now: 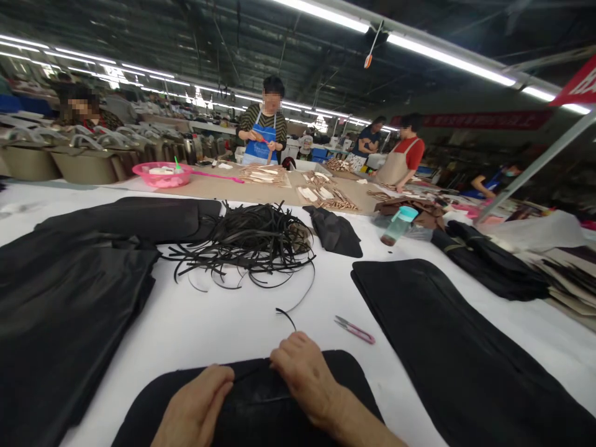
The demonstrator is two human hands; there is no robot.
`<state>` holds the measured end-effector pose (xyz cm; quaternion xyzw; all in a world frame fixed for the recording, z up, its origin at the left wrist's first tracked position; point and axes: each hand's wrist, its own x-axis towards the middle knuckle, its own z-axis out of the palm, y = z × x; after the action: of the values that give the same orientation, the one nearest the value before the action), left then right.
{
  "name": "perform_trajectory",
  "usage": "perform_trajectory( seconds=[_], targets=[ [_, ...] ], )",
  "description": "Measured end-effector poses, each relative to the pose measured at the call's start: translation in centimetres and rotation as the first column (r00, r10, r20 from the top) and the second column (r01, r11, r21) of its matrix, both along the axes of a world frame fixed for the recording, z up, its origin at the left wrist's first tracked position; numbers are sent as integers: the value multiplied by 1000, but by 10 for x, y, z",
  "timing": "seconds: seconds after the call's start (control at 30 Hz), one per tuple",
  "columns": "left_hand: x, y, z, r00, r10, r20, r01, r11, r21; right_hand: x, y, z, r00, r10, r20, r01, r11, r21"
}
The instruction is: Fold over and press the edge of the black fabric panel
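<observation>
In front of me on the white table lies a black panel [261,406] with rounded corners. My left hand [198,403] is closed at its upper edge, thumb and forefinger pinched on the panel there. My right hand [307,379] is closed a little further right along the same edge. A thin black strip [287,315] comes out above its knuckles, and its fingers pinch that strip. Fingertips of both hands are partly hidden. Thread snips [354,329] with a pink handle lie right of my right hand. Beyond sits a tangled pile of black strips [251,239].
Black sheets [60,310] are stacked at left, and more black panels [447,335] at right. A bottle with a turquoise lid [399,225] stands behind those. A pink basin [162,175] is on the far table, where a person in a blue apron [261,139] handles pieces.
</observation>
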<state>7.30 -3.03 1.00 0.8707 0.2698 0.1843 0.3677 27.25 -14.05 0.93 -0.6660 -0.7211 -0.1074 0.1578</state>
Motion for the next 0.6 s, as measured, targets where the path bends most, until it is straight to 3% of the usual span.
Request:
perform_trajectory(
  seconds=[0.17,0.33,0.47,0.6],
  targets=[
    [-40,10,2,982,179,-57,-184,978,-101,37,-31,12,959,-211,-188,189,974,-129],
    [-55,3,1,968,200,-150,-228,952,-204,44,-63,9,835,-342,-430,241,931,-272],
    [-58,-5,-2,940,218,-261,-289,917,-276,34,-81,10,606,-490,-627,280,869,-408],
    [-65,-9,-10,911,202,-359,-347,847,-403,27,-95,5,332,-669,-665,308,743,-594]
  ],
)
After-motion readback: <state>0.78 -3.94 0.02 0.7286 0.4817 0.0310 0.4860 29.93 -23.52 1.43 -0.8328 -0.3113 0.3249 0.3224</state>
